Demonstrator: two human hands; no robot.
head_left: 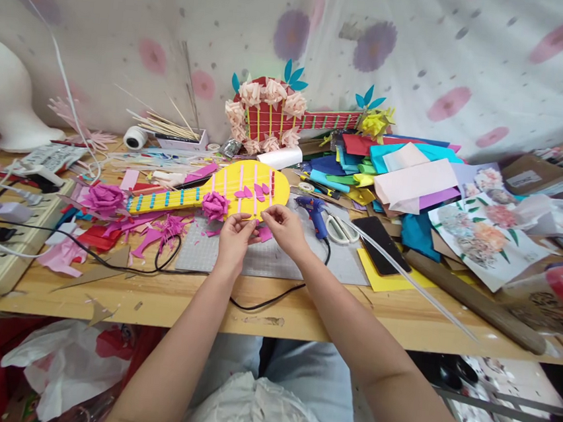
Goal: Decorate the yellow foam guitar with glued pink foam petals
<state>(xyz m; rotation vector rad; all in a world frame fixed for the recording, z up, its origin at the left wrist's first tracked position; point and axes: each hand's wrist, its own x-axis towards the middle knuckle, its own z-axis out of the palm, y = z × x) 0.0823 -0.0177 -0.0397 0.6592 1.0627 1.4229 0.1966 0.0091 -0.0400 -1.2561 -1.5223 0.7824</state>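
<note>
A yellow paper guitar [224, 189] with pink strips, pink petals and a magenta rose [215, 205] lies on a grey cutting mat [277, 257]. My left hand [235, 234] and my right hand [282, 228] meet just in front of its round body. Both hands pinch a small pink paper piece [264, 233] between their fingertips. A blue glue gun [315, 213] lies right beside my right hand, its black cord looping toward the table's front edge.
A red paper guitar with cream flowers [270, 117] leans against the back curtain. Coloured paper sheets [404, 176] pile up on the right, near a black phone [380, 244], scissors [342, 230] and a long rod [472, 302]. Pink scraps, a power strip [4, 244] and cables fill the left.
</note>
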